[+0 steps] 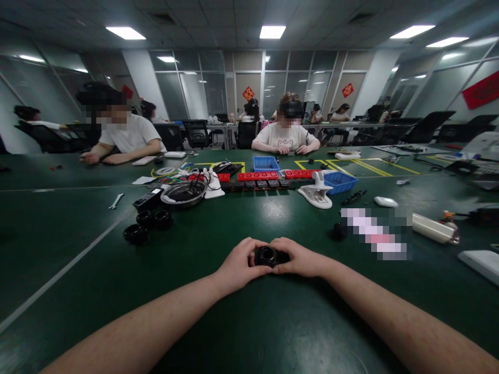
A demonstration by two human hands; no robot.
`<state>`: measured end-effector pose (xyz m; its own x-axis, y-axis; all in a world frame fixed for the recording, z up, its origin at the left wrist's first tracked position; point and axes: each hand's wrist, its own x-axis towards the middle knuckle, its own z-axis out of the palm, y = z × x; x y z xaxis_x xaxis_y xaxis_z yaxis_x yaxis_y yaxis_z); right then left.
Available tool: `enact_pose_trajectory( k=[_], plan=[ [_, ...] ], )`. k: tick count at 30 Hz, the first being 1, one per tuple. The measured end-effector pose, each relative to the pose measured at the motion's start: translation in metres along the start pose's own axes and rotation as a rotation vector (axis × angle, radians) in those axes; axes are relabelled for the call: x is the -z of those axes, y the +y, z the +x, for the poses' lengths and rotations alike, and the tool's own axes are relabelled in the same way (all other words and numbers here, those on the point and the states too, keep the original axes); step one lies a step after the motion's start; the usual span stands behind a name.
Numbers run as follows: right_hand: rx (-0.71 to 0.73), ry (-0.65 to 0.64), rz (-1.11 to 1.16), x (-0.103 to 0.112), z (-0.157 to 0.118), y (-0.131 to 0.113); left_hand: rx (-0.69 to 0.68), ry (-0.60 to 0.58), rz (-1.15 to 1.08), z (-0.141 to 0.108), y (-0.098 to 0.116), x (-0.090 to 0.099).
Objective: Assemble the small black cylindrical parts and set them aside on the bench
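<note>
1. Stretching across the view, the dark green bench (pixel 234 332) had a glossy surface that caught the light. A pale line (pixel 66 267) ran diagonally over its left side, and yellow tape (pixel 372 167) marked areas toward the far side.
2. The room had rectangular ceiling lights (pixel 272 32), glass partitions (pixel 171 83) and office chairs (pixel 197 133). One person (pixel 132 136) sat at the far left of the bench and another (pixel 286 137) sat opposite; more people were farther back.
3. The black ring-shaped part (pixel 267 254) was shiny and round, with a dark central opening facing up toward the camera. It was at the near middle of the bench, between the two hands.
4. The left hand (pixel 241 259) and right hand (pixel 299 258) both had a closed grip on it, fingers curled around its opposite sides.
5. Three black round parts (pixel 145 219) were grouped on the left, and one small black object (pixel 339 231) was on the right.
6. Two blue bins (pixel 266 164), three red socket strips (pixel 257 176) and two white clamp stands (pixel 316 193) were beyond the hands.
7. One wrench (pixel 116 201) and one round metal tray (pixel 184 194), holding dark items too blurred to tell, were on the left; one cream cylinder (pixel 434 228) was on the right.
</note>
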<state>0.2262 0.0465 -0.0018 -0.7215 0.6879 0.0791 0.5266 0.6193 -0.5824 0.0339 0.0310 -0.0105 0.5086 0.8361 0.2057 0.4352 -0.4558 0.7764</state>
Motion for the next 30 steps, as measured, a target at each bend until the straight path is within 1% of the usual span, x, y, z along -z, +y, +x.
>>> enact_pose_trajectory(
  k=[6,12,15,19,22,24,26,30],
  plan=[
    [0.017,-0.013,0.036,0.001,0.0,0.0,-0.017,-0.012,-0.016,-0.001,0.001,0.001],
    [-0.025,0.015,0.017,-0.001,0.0,0.0,-0.008,-0.021,0.007,-0.001,0.003,0.002],
    [-0.111,0.063,-0.033,-0.006,0.001,-0.003,0.032,-0.001,0.007,-0.001,0.002,-0.001],
    [-0.244,0.175,-0.191,-0.018,0.003,-0.011,0.091,0.088,0.007,-0.001,-0.002,-0.006],
    [-0.275,0.245,-0.321,-0.024,0.004,-0.015,0.1,0.127,0.015,0.0,-0.003,-0.007],
    [-0.252,0.262,-0.355,-0.025,0.004,-0.016,0.093,0.117,0.006,0.0,-0.003,-0.006],
    [-0.189,0.241,-0.305,-0.022,0.003,-0.016,0.067,0.084,-0.01,0.0,-0.002,-0.005],
    [-0.072,0.106,-0.087,-0.01,0.003,-0.012,0.011,0.006,-0.025,0.001,-0.002,0.0]
  ],
)
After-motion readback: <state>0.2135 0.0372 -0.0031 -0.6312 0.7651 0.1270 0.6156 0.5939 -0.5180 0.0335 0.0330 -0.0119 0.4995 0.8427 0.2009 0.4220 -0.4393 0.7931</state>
